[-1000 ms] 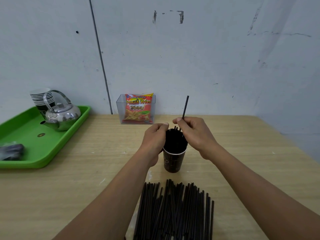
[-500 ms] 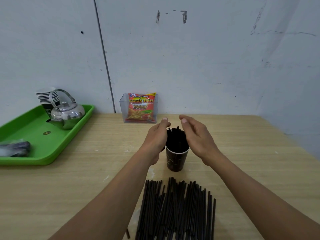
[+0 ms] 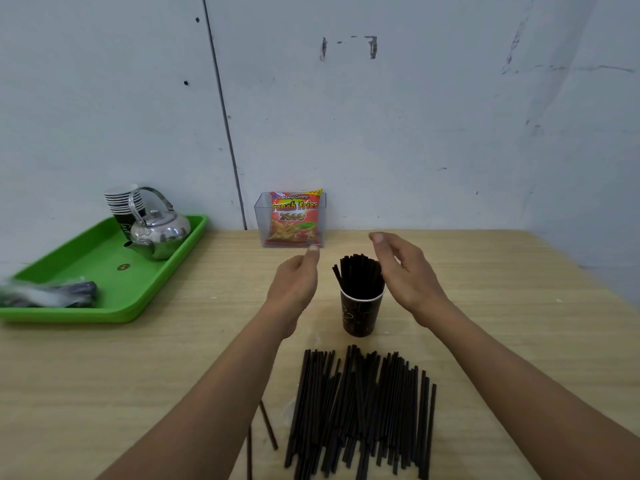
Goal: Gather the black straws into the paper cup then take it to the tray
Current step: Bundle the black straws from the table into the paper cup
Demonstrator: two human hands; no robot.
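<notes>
Left hand (image 3: 294, 282) and right hand (image 3: 405, 275) hover released, flanking the paper cup (image 3: 360, 315); I'd lift an aligned bundle of black straws (image 3: 360, 410) from lower centre while steadying the cup.

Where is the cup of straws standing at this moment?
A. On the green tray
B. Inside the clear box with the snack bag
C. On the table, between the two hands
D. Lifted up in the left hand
C: the cup stands on the table between the left hand and the right hand, and neither hand grips it.
</notes>
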